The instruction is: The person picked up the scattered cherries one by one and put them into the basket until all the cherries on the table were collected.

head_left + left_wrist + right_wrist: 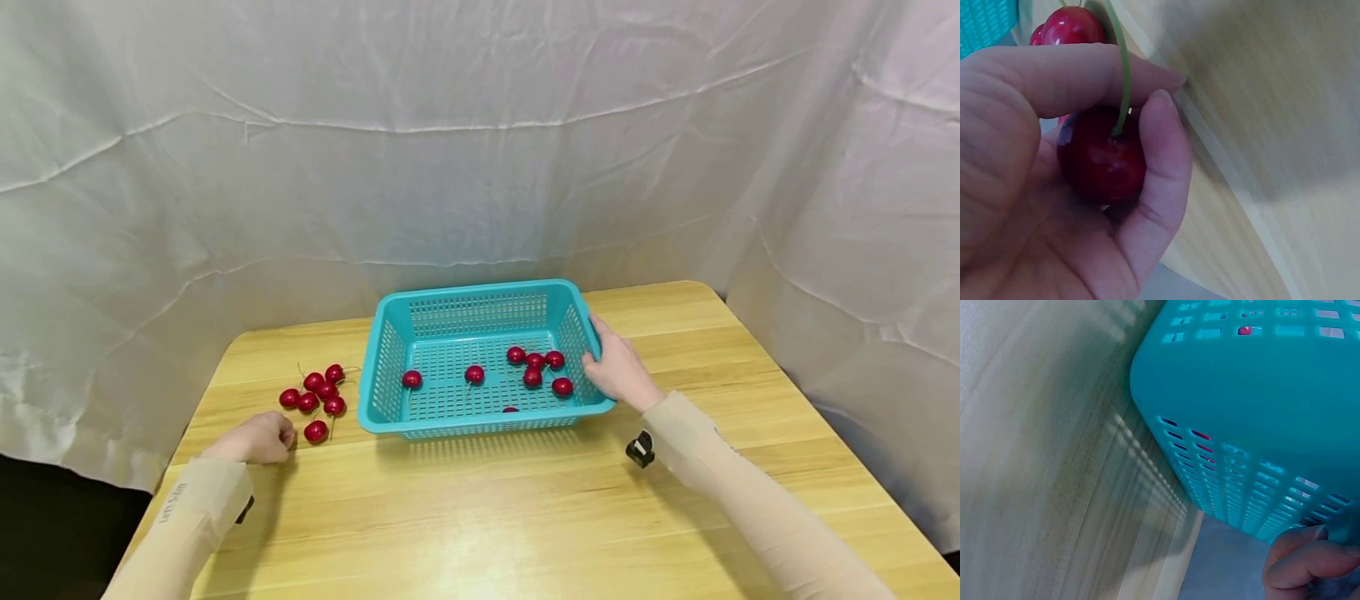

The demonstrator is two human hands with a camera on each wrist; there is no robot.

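Observation:
A red cherry with a green stem sits within the curled fingers of my left hand, seen up close in the left wrist view. In the head view this cherry is hidden by the hand. Just beyond that hand lies a loose group of several cherries on the table. My right hand grips the right rim of a turquoise plastic basket, with the thumb over the inside edge. Inside the basket several cherries are spread, most of them toward the right end.
The basket stands on a light wooden table, near its back edge. A pale cloth curtain hangs behind and at the sides. Black straps with small devices are worn at the wrists.

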